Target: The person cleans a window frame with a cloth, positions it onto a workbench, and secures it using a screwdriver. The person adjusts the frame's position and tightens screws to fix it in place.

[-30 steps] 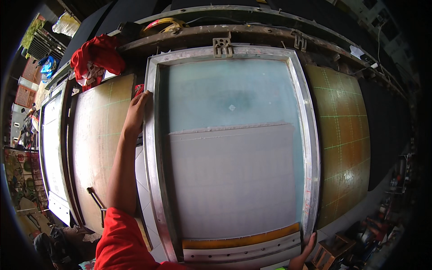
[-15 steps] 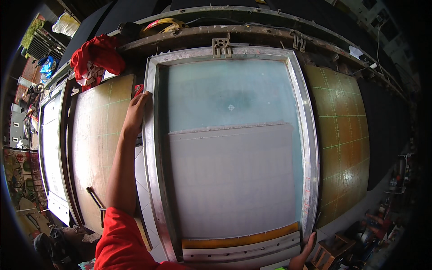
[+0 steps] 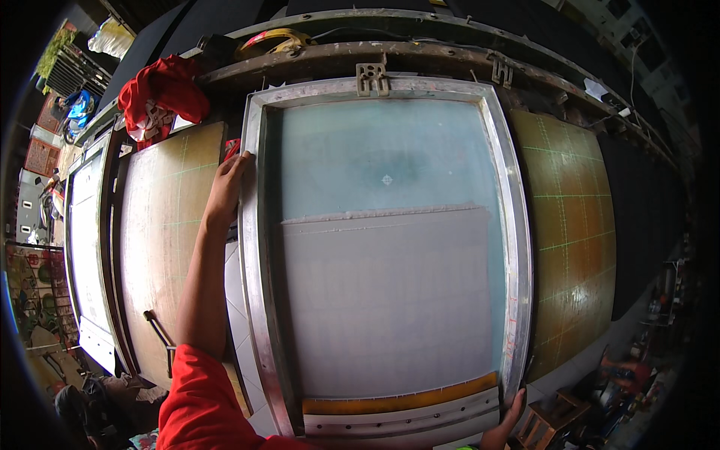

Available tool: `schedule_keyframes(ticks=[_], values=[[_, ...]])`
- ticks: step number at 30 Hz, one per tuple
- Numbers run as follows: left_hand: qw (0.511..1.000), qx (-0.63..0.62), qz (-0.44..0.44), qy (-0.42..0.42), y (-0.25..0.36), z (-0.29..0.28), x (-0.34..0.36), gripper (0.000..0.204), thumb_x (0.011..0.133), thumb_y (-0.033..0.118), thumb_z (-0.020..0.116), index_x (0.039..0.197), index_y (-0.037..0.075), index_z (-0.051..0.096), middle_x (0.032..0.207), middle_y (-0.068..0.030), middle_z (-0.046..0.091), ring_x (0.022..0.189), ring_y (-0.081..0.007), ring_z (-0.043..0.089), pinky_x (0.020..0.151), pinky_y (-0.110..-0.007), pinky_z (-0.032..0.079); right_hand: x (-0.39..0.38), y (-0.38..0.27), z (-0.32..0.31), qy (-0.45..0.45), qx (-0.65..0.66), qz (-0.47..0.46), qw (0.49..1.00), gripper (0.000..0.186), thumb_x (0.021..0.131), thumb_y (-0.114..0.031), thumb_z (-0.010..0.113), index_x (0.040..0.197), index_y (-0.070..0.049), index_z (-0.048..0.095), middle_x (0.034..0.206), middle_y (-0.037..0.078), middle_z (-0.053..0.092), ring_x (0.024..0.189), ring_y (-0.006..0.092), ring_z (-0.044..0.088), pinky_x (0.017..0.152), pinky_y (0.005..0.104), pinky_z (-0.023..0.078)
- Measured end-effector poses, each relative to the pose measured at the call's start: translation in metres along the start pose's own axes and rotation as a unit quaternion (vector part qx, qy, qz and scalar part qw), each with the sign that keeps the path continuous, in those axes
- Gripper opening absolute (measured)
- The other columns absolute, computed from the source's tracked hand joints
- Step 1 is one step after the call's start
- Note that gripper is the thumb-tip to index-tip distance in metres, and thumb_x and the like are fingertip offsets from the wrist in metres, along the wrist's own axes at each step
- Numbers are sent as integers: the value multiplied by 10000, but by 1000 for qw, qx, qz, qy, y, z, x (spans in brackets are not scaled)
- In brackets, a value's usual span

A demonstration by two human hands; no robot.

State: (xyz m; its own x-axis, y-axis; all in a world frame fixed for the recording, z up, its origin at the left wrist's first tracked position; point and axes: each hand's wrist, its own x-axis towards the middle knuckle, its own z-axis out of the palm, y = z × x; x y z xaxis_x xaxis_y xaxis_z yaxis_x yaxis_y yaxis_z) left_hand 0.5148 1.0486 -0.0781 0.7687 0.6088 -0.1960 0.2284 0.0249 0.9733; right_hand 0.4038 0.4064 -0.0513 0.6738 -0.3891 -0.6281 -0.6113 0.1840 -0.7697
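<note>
In front of me lies a silkscreen printing frame with silvery metal rails. Its mesh is pale blue-green at the far end, with a small crosshair mark, and a greyish-white layer covers the nearer part. A squeegee with an amber blade rests across the near end, inside the frame. My left hand grips the left rail near its far end. At the near right corner, my right hand closes on the right rail; some of its fingers are hidden.
A metal hinge clamp joins the frame's far edge to a long rail. Printing boards flank it, one at left and one with green lines at right. Red cloth hangs at the far left. A wooden stool stands near right.
My view has shifted very slightly. Both hands keep their places on the frame, and the squeegee lies where it was.
</note>
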Motion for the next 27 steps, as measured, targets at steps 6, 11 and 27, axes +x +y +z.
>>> schedule_keyframes(ticks=[6, 11, 27], values=[[1000, 8, -2, 14, 2, 3, -3, 381, 897, 366, 546, 1024, 9, 586, 836, -14, 596, 731, -77, 530, 673, -221, 423, -7, -6, 11, 32, 1, 21, 999, 482, 933, -361, 460, 1239, 11, 453, 1209, 95, 484, 1103, 196, 464, 941, 333, 387], [1000, 19, 2, 20, 2, 3, -2, 388, 895, 372, 548, 1021, 7, 586, 841, -13, 594, 737, -76, 529, 681, -219, 422, -6, -5, 9, 35, -4, 18, 999, 498, 935, -360, 457, 1262, 16, 433, 1238, 103, 468, 1126, 204, 451, 958, 339, 375], [1000, 15, 5, 24, 2, 3, -1, 371, 914, 362, 520, 1006, 10, 594, 844, 2, 590, 760, -67, 514, 711, -213, 410, 6, 24, -27, -71, -120, -117, 983, 429, 977, -161, 378, 1368, 1, 302, 1373, 151, 324, 1225, 242, 360, 1046, 371, 285]])
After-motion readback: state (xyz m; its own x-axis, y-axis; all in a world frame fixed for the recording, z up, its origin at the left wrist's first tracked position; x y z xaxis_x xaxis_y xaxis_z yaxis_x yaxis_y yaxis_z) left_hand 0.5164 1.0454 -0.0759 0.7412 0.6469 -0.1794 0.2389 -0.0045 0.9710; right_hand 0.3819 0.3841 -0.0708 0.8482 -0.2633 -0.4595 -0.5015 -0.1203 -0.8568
